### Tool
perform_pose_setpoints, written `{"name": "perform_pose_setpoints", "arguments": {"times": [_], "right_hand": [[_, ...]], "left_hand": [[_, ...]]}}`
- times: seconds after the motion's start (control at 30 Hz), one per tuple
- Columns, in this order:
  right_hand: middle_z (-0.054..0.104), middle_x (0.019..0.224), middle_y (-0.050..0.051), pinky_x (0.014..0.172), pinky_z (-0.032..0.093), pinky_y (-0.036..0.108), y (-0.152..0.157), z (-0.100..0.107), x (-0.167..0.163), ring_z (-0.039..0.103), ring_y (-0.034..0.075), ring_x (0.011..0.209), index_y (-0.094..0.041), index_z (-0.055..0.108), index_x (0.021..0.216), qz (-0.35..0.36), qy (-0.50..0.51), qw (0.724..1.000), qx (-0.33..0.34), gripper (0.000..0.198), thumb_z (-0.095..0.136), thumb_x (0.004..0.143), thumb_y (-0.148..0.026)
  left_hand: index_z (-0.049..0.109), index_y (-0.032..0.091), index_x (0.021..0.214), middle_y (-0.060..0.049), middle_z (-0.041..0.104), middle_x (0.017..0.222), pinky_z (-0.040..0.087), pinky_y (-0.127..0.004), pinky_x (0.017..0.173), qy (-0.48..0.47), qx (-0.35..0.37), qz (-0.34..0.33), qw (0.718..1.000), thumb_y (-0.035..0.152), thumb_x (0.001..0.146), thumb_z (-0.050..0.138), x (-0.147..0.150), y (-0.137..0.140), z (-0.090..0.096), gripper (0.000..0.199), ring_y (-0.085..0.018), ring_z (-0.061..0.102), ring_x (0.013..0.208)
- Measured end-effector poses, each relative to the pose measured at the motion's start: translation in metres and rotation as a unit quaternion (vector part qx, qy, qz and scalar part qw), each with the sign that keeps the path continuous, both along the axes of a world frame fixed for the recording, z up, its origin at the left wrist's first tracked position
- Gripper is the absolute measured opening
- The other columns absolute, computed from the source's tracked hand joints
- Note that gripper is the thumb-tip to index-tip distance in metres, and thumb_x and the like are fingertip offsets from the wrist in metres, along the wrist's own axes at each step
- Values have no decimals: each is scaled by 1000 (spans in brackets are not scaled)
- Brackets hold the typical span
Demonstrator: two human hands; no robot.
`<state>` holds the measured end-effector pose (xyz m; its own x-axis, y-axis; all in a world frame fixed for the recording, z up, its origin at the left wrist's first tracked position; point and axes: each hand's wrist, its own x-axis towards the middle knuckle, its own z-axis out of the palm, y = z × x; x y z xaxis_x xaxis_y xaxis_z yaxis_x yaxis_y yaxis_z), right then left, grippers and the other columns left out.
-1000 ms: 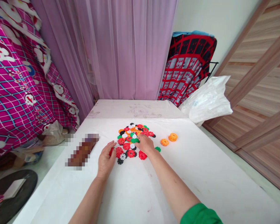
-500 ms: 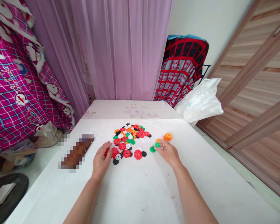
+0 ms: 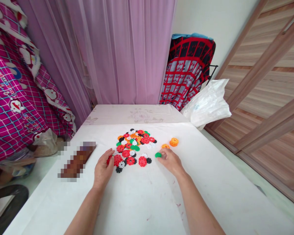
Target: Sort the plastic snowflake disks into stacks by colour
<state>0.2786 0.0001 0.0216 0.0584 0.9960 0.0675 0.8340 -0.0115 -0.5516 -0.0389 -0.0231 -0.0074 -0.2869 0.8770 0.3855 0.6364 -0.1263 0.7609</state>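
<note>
Small notched plastic snowflake discs in red, white, black, orange and green lie in a loose pile [image 3: 132,140] on the white-covered table. At the pile's left edge my left hand [image 3: 104,168] is closed around a red disc [image 3: 109,160] that shows between thumb and fingers. To the right of the pile, my right hand [image 3: 171,161] pinches a green disc [image 3: 158,155] low at the tabletop; whether another lies under it I cannot tell. Just beyond the right hand are an orange disc [image 3: 165,146] and a small stack of orange discs [image 3: 174,142].
A blurred-out brown object [image 3: 78,161] lies on the table's left side. A white plastic bag [image 3: 205,104] stands by the far right corner. Purple curtains [image 3: 127,52] hang behind the table, and a wooden wardrobe [image 3: 264,91] is on the right.
My right hand has brought its green disc down and left onto the spot of the other green disc; one green disc shows there now. My left hand stays by the pile. The view has shifted slightly.
</note>
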Motion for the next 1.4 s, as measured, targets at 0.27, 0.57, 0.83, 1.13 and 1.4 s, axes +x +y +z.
{"name": "perform_pose_setpoints", "arguments": {"times": [0.27,0.57,0.83,1.13,1.4], "right_hand": [[65,103,1,74,43,25,1,11,-7,61,14,82,-24,66,100,12,-19,999,29,23,63,78,-27],[68,115,4,86,42,28,35,31,-86,59,19,109,-26,67,110,138,-131,982,-9,27,61,84,-31],[66,113,9,79,43,30,43,27,-122,62,21,101,-21,65,105,83,-141,985,-60,24,59,84,-32],[71,100,0,74,44,26,27,32,-53,64,15,80,-28,69,101,26,-31,998,47,23,57,81,-30],[69,91,-1,69,45,26,1,12,9,62,15,74,-26,69,94,-13,14,998,59,23,58,76,-36]], "left_hand": [[70,24,108,-6,68,124,44,-44,107,-10,8,-4,1000,36,84,49,0,2,-3,34,-24,60,118],[70,24,107,-7,69,122,45,-44,106,-18,18,0,1000,35,85,48,2,1,-4,33,-24,60,118],[70,23,108,-7,69,122,45,-45,106,-15,20,-9,1000,34,86,47,1,3,-7,33,-23,62,116],[70,23,107,-7,69,121,47,-44,104,-18,20,-9,1000,36,85,47,3,2,-5,34,-23,63,115],[70,24,107,-6,68,123,44,-43,107,-20,2,-7,1000,36,84,48,0,2,-3,34,-23,61,117]]}}
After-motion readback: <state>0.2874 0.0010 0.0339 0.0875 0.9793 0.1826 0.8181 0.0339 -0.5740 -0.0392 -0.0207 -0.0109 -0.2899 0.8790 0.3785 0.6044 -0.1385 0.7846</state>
